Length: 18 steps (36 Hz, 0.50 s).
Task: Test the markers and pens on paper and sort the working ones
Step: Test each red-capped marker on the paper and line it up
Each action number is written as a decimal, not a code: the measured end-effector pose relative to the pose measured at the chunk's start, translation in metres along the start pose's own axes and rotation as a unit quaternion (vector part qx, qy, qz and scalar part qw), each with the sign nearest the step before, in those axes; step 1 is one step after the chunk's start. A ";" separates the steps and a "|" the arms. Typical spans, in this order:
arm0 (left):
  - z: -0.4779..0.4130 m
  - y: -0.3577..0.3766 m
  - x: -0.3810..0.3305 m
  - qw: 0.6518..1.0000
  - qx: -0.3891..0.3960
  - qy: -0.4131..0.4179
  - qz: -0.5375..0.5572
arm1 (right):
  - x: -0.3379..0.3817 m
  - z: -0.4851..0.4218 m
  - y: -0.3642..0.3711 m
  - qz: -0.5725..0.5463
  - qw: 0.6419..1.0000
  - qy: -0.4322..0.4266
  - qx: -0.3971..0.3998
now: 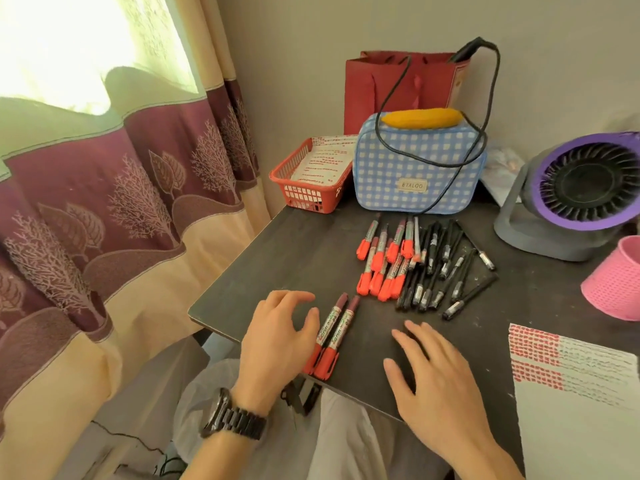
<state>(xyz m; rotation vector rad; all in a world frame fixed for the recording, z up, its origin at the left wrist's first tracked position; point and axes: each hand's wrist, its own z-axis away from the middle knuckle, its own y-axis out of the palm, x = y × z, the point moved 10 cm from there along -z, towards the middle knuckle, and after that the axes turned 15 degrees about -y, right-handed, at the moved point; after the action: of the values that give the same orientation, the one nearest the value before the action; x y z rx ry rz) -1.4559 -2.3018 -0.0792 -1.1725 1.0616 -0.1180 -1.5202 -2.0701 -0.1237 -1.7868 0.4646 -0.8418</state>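
At the near edge of the counter [277, 265] two red markers [333, 336] lie side by side. The left hand [277, 336] is just beside them, fingers [294, 296] loosely curved and holding nothing, and the right hand [433, 372] lies flat and spread on the top. Light, stiff, smooth and likely to roll, each looks best pinched mid-barrel, clear of the cap; the paper [571, 427] lies at the right edge.

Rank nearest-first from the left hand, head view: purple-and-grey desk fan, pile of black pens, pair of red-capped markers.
1. pair of red-capped markers, right beside the left hand
2. pile of black pens, mid-table
3. purple-and-grey desk fan, far right
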 end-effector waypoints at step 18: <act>-0.141 0.096 -0.092 0.990 0.087 -0.031 -0.110 | -0.001 0.005 0.003 -0.059 0.998 -0.014 -0.005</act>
<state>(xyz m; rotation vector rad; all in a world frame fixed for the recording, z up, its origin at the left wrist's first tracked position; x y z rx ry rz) -1.6489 -2.3033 -0.0971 -1.1248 0.8466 -0.3380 -1.5172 -2.0672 -0.1281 -1.8470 0.3475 -0.8966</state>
